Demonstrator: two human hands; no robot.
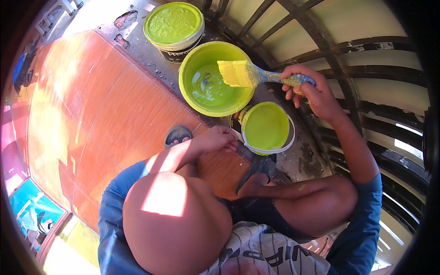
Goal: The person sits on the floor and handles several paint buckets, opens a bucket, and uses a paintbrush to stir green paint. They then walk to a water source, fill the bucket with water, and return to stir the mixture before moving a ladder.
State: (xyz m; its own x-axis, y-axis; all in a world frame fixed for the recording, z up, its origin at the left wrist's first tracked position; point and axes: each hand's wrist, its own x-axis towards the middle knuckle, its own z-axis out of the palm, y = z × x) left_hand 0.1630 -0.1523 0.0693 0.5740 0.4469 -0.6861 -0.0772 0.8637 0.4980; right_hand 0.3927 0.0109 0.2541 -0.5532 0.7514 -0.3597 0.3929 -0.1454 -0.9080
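My right hand (311,89) is closed round the blue, paint-spattered handle of a wide paintbrush (251,74). Its bristles are coated yellow-green and hang over a round lime-green basin (187,94), which has a shallow pool of green paint in the bottom. My left hand (221,140) hangs past my raised knee with fingers loosely curled in and nothing visible in them. It is nearest to a small bucket (289,144) of smooth green paint. Behind the basin stands a larger paint pail (176,47), topped with green paint.
Dark metal bars (341,68) curve along the right, close to my right arm. Orange floor tiles (87,105) spread out on the left, bordering a rough grey concrete strip (160,73). My sandalled foot (178,136) is beside the strip. A blue printed sheet (34,206) lies at lower left.
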